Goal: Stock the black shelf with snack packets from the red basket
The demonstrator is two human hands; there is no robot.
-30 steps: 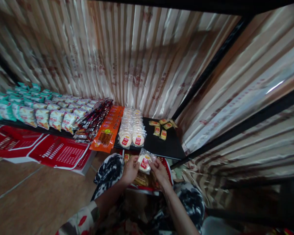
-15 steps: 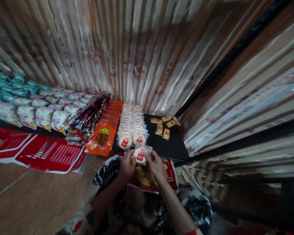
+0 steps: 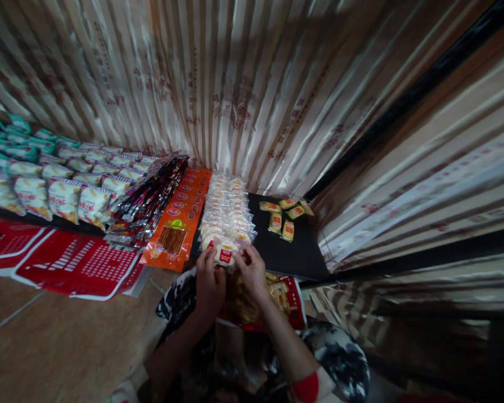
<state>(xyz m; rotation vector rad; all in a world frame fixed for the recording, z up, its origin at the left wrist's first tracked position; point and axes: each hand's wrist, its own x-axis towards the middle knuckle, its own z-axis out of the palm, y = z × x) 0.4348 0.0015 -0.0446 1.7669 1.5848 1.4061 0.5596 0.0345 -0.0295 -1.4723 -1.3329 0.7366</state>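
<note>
A round white cracker packet (image 3: 224, 254) in clear wrap with a red label is pinched between my two hands. My left hand (image 3: 209, 277) grips its left side, and my right hand (image 3: 251, 270) has its fingertips on the right side. The packet is at the front end of two rows of similar white packets (image 3: 227, 210) standing on the black shelf (image 3: 298, 260). Below my hands, a red bag (image 3: 296, 302) with small gold-wrapped packets (image 3: 279, 294) rests on my lap, partly hidden by my forearms.
Several small yellow packets (image 3: 276, 222) lie on the shelf to the right. Left of the white rows are an orange snack bag (image 3: 172, 224), a stack of dark shiny packets (image 3: 151, 196), and rows of white (image 3: 63, 196) and green packets (image 3: 21, 148). Pleated curtain (image 3: 235, 84) hangs behind.
Both hands have moved forward and slightly left with the white packet, from above the lap to the front of the rows. The view has shifted a little.
</note>
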